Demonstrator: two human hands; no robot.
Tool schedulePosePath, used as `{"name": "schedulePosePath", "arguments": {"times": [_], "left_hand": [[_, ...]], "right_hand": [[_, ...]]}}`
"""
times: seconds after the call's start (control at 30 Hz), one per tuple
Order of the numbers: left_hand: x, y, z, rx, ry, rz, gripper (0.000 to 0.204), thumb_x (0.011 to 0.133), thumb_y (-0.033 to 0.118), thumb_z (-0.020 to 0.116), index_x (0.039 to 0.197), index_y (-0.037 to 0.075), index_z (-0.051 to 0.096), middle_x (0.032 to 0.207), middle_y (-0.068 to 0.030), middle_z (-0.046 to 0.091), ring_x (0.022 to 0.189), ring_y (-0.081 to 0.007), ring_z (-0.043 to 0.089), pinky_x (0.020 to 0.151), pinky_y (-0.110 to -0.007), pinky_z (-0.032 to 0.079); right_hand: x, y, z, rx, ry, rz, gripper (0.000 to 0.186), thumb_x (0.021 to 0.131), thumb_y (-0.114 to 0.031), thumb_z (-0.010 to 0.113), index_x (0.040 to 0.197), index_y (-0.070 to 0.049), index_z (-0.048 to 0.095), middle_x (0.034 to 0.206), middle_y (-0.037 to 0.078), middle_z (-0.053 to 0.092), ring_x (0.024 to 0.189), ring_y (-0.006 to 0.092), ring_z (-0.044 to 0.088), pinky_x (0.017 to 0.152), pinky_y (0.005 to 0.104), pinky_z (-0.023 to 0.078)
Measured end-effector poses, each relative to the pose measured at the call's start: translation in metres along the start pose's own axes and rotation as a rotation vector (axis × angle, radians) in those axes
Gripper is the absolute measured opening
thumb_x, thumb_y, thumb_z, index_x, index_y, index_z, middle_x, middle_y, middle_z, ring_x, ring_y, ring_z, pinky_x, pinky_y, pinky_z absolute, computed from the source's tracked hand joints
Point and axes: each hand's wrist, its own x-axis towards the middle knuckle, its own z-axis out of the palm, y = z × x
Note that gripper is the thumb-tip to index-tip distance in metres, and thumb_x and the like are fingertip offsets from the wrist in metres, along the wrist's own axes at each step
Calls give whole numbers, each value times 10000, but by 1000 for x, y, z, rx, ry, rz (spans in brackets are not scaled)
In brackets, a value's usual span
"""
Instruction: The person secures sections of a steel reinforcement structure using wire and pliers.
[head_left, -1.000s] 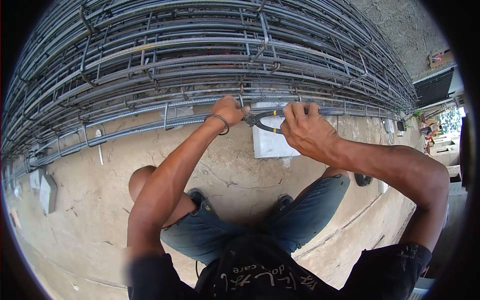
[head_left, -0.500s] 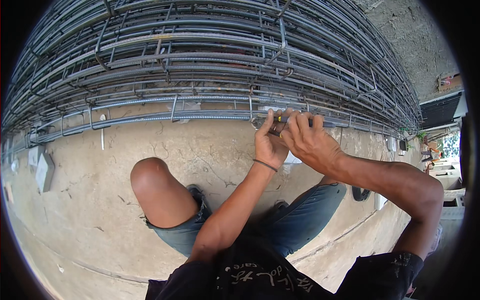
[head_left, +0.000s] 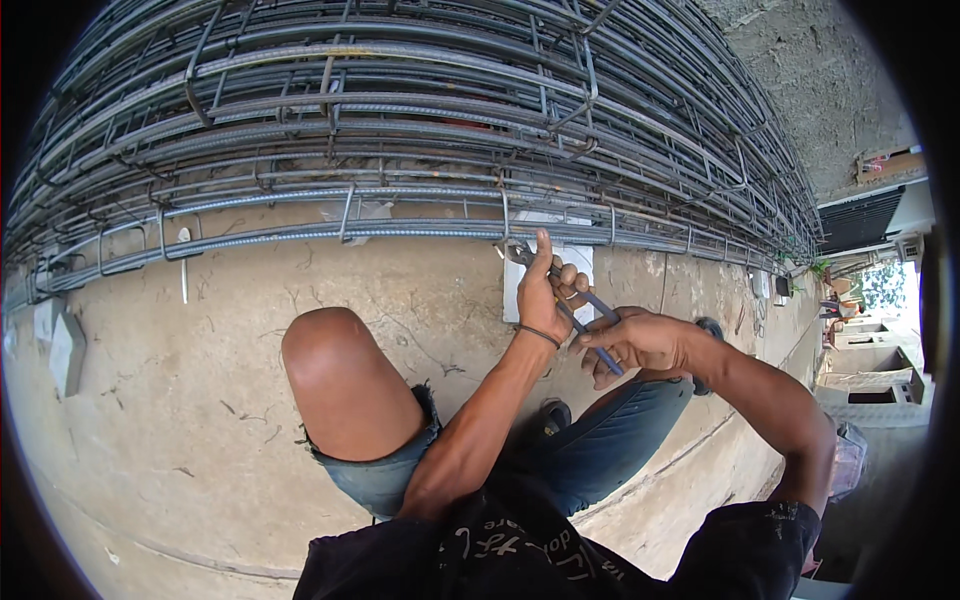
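A pair of pincers with dark blue handles [head_left: 600,309] reaches from the rebar cage toward me, its handles spread apart. Its metal head [head_left: 519,255] meets the lowest bars of the rebar cage [head_left: 420,228], beside an upright stirrup. My left hand [head_left: 545,300] is closed around the pincers just behind the head, thumb pointing up along it. Lower and to the right, my right hand [head_left: 648,342] has its fingers curled at the handle ends. Whatever the jaws bite on is too small to make out.
Stacked rebar cages [head_left: 400,80] fill the far side. A pale block [head_left: 580,265] sits under the bars behind my hands, and another block [head_left: 66,352] stands at the left. My bare knee [head_left: 335,385] is near my left forearm. Wire scraps dot the concrete floor [head_left: 210,430].
The pincers' handles have swung down toward me and spread. My right hand has moved down and right with them, while my left hand stays close to the same bars.
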Motion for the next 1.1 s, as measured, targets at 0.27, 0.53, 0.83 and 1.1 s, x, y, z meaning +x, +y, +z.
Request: {"name": "schedulePosePath", "arguments": {"times": [0.27,0.53,0.83,1.1], "left_hand": [[-6,-2,6,-122,-74,75,494,803,549,615,958,95,496,758,-55,560,726,-199,596,704,-352,497],[-9,-5,18,-130,18,-11,323,768,356,741,812,104,543,737,-19,529,699,-164,576,688,-334,521],[-14,-3,12,6,125,26,339,777,331,745,723,106,496,579,23,398,498,-128,455,487,-308,437],[-15,-3,-20,27,-47,-3,228,763,188,741,857,77,566,655,-16,536,582,-148,552,570,-299,478]], "right_hand": [[-2,-3,24,-677,508,-152,221,889,-213,546,837,-6,487,641,96,520,547,207,528,513,341,429],[-4,7,28,-1312,856,-301,332,768,-141,599,946,98,453,794,279,603,753,420,620,738,452,487],[2,4,-8,141,-117,-106,276,860,-239,635,961,3,547,894,124,626,800,250,642,682,382,521],[34,29,22,75,62,-56,111,885,-120,569,871,-10,565,644,49,505,537,200,524,529,379,440]]}}
